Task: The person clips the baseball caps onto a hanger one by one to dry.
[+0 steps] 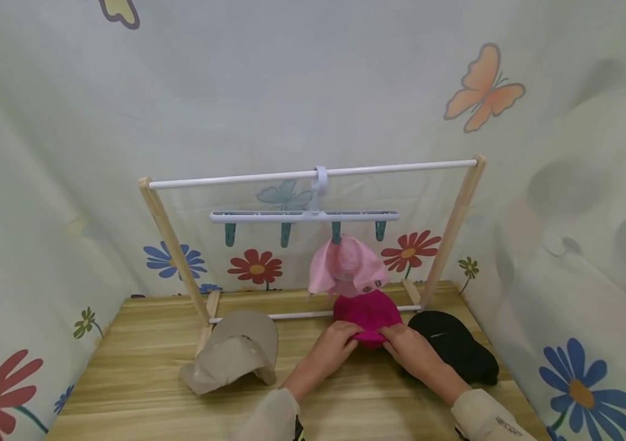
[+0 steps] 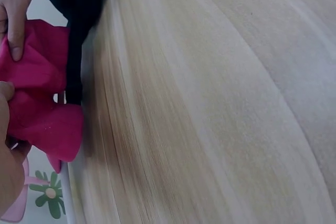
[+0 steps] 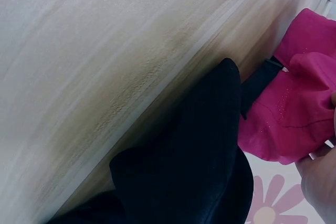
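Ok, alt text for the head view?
The left hand and right hand hold a bright pink cap at a wooden table, between a beige cap and a black cap. Behind, a pale pink hat hangs clipped to a white hanger.

Matt cloth before me
My magenta cap point(image 1: 368, 311) looks like matt cloth, as does the black cap point(image 1: 445, 343) at its four o'clock; at eleven, a smooth plastic hanger point(image 1: 269, 217); beneath, a wood-grain tabletop point(image 1: 142, 367).

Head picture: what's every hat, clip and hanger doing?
White plastic hanger: hooked on white rail
Pink cloth hat: hanging from teal plastic clip
Other three clips: empty
Magenta cloth cap: held in left fingers and right fingers
Beige cloth cap: on wooden table
Black cloth cap: on table
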`<state>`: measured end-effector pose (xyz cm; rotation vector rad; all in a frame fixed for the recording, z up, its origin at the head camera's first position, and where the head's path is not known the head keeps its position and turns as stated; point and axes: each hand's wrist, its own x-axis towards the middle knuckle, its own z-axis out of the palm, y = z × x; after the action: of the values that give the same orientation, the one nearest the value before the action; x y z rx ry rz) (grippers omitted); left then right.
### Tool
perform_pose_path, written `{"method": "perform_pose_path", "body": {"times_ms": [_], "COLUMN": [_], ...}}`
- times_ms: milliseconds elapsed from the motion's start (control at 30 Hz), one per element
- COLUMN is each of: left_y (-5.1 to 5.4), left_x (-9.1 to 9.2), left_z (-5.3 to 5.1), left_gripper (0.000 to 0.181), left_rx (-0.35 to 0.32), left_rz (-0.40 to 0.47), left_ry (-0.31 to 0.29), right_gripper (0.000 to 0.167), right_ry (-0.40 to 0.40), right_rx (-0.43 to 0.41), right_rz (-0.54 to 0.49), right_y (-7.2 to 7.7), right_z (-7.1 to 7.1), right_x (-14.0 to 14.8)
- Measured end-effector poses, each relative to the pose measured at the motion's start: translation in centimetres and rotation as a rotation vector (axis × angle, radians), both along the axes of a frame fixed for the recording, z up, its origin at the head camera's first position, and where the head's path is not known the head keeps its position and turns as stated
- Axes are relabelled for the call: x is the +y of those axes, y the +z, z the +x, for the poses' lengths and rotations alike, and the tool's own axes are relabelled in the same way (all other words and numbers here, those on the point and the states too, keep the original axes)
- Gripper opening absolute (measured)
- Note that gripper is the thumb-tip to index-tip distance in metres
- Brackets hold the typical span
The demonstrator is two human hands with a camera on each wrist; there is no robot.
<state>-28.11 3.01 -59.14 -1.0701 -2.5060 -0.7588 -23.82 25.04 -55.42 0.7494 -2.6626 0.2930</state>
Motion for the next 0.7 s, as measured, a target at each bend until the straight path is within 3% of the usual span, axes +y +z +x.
{"method": "perform_pose_path", "body": {"times_ms": [200, 467, 700], "left_y": [0.2, 1.1, 0.9], "left_x": [-0.1, -0.6, -0.8], "left_z": [0.1, 0.6, 0.7], "left_gripper": [0.02, 0.024, 0.024], "left_rx": [0.036, 0.003, 0.066], "left_rz": [0.003, -0.004, -0.002], "left_ry": [-0.016, -0.004, -0.01], "right_gripper": [0.017, 0.02, 0.02], "right_ry": [0.033, 0.038, 0.041], "right_rx": [0.026, 0.043, 0.036], "right_rz": [0.021, -0.002, -0.013], "right_y": [0.2, 0.5, 0.6], "right_z": [0.1, 0.3, 0.4], "right_x": [0.2, -0.1, -0.3]}}
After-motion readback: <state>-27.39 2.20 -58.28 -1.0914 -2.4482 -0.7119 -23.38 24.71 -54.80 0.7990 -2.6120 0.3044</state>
